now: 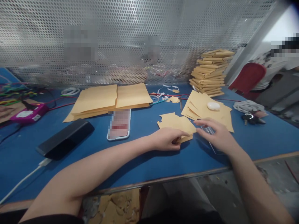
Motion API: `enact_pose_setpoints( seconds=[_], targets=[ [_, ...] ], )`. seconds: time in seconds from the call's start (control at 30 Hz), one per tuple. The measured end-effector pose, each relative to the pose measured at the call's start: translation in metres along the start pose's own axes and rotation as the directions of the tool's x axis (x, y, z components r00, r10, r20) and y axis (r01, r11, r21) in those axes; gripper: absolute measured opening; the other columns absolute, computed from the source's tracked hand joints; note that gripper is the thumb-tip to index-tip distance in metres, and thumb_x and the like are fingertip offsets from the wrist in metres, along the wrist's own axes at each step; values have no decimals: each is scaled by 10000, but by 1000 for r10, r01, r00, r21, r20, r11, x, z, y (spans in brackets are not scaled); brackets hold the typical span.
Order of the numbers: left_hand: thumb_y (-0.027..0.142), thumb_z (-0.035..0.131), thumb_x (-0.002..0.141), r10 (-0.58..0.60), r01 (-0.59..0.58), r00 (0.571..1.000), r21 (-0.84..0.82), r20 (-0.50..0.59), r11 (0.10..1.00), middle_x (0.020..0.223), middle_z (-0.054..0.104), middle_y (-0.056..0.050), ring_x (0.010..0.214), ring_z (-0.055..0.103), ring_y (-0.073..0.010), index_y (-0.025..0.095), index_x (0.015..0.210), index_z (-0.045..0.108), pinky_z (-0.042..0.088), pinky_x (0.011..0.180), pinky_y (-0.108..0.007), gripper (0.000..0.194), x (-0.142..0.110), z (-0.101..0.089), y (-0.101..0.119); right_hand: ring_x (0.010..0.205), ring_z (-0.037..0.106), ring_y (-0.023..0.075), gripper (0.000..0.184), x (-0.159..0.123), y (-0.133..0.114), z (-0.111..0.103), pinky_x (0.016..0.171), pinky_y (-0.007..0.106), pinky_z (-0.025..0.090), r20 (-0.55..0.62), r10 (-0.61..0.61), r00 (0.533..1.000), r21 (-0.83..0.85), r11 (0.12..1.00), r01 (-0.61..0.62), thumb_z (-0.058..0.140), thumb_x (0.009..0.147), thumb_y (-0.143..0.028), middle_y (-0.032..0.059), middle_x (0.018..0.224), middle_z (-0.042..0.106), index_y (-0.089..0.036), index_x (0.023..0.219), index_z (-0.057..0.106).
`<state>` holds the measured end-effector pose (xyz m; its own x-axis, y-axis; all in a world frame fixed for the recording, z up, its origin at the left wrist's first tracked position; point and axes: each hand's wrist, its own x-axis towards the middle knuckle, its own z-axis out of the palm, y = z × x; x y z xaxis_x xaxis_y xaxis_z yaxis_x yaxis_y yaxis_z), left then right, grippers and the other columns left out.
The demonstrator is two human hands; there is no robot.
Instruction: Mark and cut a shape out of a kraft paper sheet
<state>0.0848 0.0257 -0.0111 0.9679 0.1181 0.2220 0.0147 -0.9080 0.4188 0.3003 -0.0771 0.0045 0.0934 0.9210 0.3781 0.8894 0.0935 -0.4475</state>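
A cut piece of brown kraft paper (174,121) with ragged notched edges lies on the blue table. My left hand (167,139) rests on its near edge, index finger stretched along the paper and the other fingers curled in. Just right of the paper is my right hand (218,133), its thumb and fingers apart, the tips near the paper's right corner. Under that hand lies a clear plastic sheet (212,146), partly hidden. Behind it, more kraft paper (224,116) carries a white rounded case (213,106).
Folded kraft paper (98,98) and a tall paper stack (210,73) stand along the perforated metal screen (130,37). A phone (120,124), a black device (66,138) with a white cable, a purple box (30,113) and keys (247,119) lie around. A person sits far right.
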Motion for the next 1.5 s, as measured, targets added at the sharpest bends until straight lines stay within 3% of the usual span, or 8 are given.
enact_pose_setpoints(
  seconds=[0.1, 0.2, 0.37, 0.47, 0.63, 0.9, 1.5],
  targets=[
    [131, 611, 776, -18, 17, 1000, -56, -6, 998, 756, 616, 25, 657, 550, -122, 142, 1274, 514, 386, 581, -187, 508, -1, 0, 2, 971, 609, 214, 154, -5, -12, 3, 889, 357, 454, 191, -211, 959, 167, 970, 180, 553, 843, -280, 77, 1011, 672, -216, 894, 683],
    [119, 639, 756, -28, 28, 1000, -105, -4, 994, 759, 630, 35, 653, 556, -105, 141, 1217, 538, 395, 595, -171, 472, -1, 0, 4, 919, 619, 196, 135, -9, -15, 2, 850, 336, 467, 266, -243, 933, 213, 959, 189, 550, 846, -233, 70, 966, 678, -213, 862, 683],
    [240, 676, 799, -59, 57, 998, -135, -15, 989, 760, 653, 12, 647, 566, -100, 136, 958, 615, 391, 589, -171, 199, -2, -1, 6, 903, 620, 190, 166, -12, -12, -2, 840, 332, 469, 292, -255, 922, 253, 950, 182, 555, 874, -278, 70, 930, 684, -209, 854, 704],
    [270, 655, 833, -62, 59, 998, -129, -23, 990, 758, 656, -1, 655, 563, -104, 139, 854, 629, 378, 587, -175, 135, -1, -2, 6, 907, 623, 195, 190, -12, -10, -1, 841, 343, 473, 303, -255, 918, 277, 945, 171, 558, 879, -320, 70, 940, 683, -215, 848, 713],
    [249, 561, 897, -48, 45, 999, -109, -23, 993, 772, 658, -9, 664, 553, -108, 146, 852, 643, 376, 614, -183, 140, -1, -2, 4, 912, 622, 203, 203, -10, -8, 3, 839, 354, 477, 310, -242, 920, 288, 945, 152, 554, 878, -356, 59, 946, 676, -230, 832, 705],
    [207, 534, 875, -94, 94, 996, -24, -4, 995, 691, 622, -5, 621, 508, -117, 141, 721, 624, 336, 586, -209, 190, 1, -1, 6, 905, 581, 201, 196, -10, -8, 6, 831, 360, 460, 320, -175, 931, 243, 965, 98, 533, 887, -364, 52, 915, 635, -220, 791, 625],
    [246, 530, 865, -218, 205, 960, 90, 175, 975, 747, 683, -14, 715, 585, -154, 176, 763, 686, 371, 646, -231, 199, 7, -17, 14, 882, 549, 201, 212, -7, -9, 10, 819, 359, 427, 306, -122, 944, 211, 976, 57, 559, 865, -359, 44, 876, 594, -218, 708, 564]
  ],
)
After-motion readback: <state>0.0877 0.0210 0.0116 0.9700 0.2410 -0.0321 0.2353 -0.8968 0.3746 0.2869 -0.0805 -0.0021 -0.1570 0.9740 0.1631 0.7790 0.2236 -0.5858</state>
